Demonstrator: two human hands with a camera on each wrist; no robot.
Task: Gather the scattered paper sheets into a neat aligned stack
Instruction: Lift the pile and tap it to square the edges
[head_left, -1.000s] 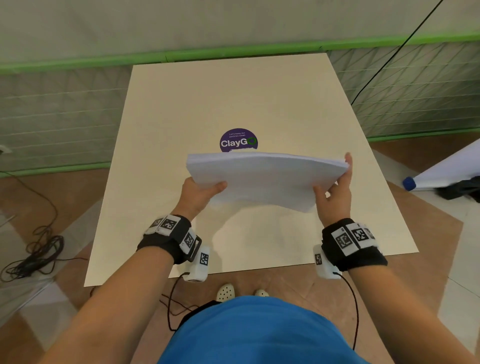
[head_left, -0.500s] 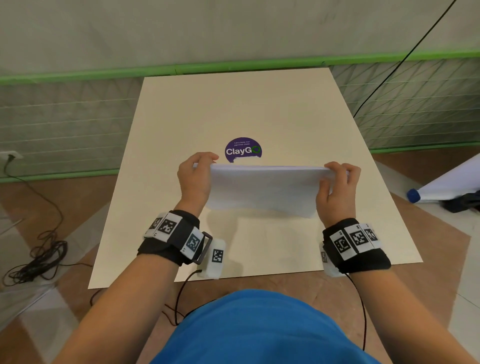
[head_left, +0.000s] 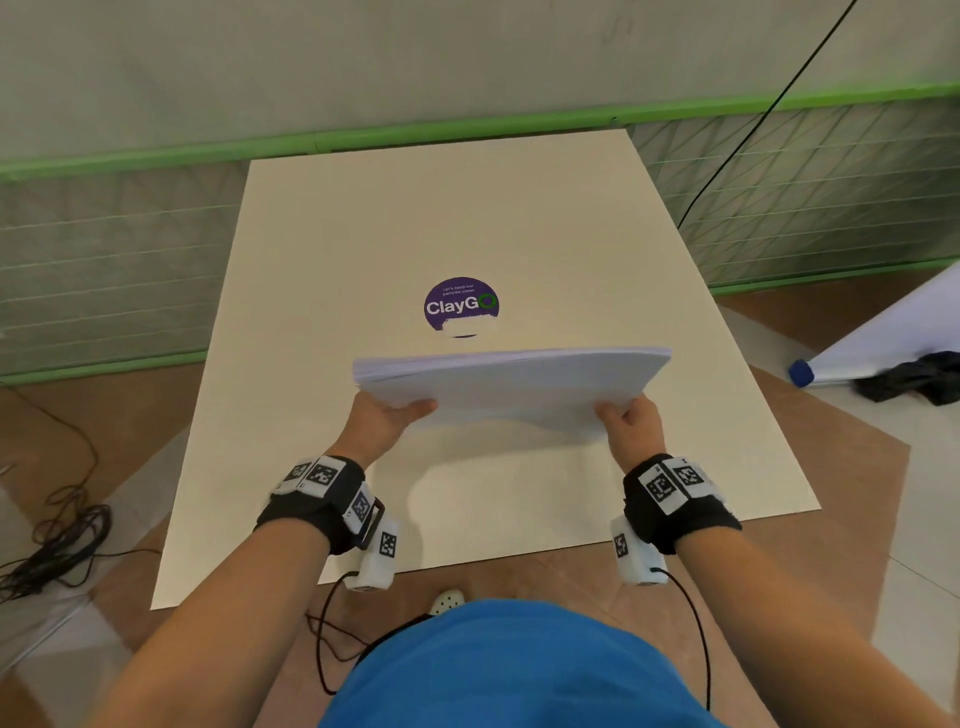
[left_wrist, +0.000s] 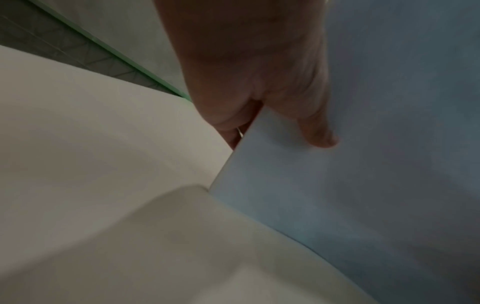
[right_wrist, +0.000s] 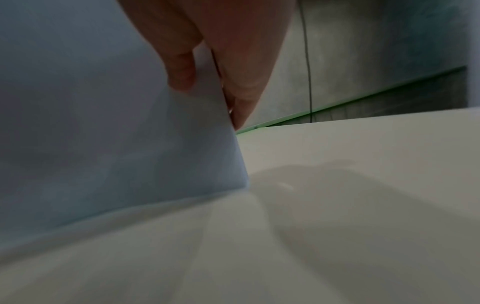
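Both the left hand (head_left: 387, 418) and right hand (head_left: 631, 423) pinch the paper stack (head_left: 511, 387) above the table (head_left: 519, 223), apparently mid-alignment; next, tap its edge square.

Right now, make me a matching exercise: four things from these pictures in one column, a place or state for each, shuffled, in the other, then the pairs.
Things:
1. stack
2. left hand
3. sticker
4. cable coil

Places or states:
A. stuck on the table, beyond the paper
B. on the floor, left of the table
C. held above the table by both hands
D. grips the stack's left end

Pairs: 1-C, 2-D, 3-A, 4-B
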